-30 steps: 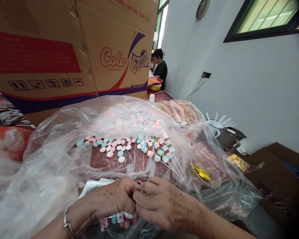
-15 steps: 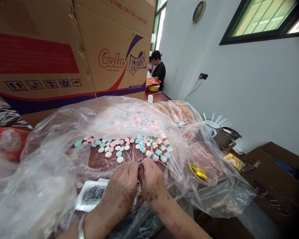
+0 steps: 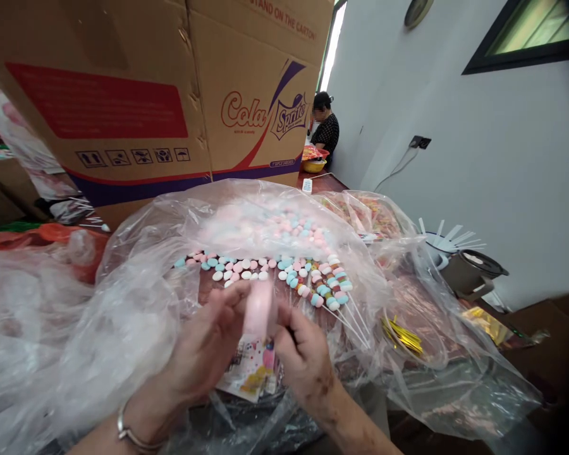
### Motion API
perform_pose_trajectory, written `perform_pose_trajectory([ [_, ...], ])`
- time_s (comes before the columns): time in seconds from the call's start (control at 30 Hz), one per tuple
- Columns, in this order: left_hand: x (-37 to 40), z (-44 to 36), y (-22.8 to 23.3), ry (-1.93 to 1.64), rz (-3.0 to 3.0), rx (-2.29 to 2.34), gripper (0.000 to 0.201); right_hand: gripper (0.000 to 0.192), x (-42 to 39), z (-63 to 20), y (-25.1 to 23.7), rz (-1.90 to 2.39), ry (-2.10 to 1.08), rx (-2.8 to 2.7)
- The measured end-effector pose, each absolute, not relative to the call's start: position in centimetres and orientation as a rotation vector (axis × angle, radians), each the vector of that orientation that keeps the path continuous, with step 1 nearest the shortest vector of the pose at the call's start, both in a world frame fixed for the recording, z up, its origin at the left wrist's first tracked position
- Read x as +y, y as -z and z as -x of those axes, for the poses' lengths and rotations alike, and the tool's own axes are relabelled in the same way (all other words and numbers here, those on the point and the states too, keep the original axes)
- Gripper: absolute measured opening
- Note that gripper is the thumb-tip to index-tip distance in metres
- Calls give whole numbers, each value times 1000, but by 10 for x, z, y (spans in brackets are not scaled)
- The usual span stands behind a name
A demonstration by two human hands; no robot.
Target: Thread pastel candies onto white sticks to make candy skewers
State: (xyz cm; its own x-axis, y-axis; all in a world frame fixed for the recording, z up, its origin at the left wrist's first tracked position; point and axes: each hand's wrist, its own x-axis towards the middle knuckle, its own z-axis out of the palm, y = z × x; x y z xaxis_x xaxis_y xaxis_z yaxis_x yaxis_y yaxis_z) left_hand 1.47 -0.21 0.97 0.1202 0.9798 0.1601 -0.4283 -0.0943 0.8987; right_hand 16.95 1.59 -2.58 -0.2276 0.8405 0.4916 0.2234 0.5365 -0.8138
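Head view, lower centre of the frame: the left hand (image 3: 208,344) and right hand (image 3: 303,357) meet, their fingers pinching a small pale pink wrapper (image 3: 260,308) held upright between them, blurred. Just below lies a printed, colourful paper card (image 3: 249,373) on crumpled clear plastic sheeting (image 3: 123,303), with round pink, blue and white candies (image 3: 246,268) and candy-threaded thin white sticks (image 3: 329,287) behind, before a large brown cardboard carton (image 3: 137,95).
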Motion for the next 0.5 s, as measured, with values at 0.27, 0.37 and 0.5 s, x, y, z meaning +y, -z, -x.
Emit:
perform_pose_trajectory([
  [0.27, -16, -3, 2, -1132, -1031, 1145, 39, 16, 10, -159, 24, 828, -801, -1740],
  [0.37, -20, -15, 3, -1264, -777, 1009, 31, 17, -2, -146, 26, 797, -1118, -1714],
  [0.5, -35, -6, -7, -1579, -747, 974, 27, 16, 5, -145, 31, 820, -1325, -1778],
])
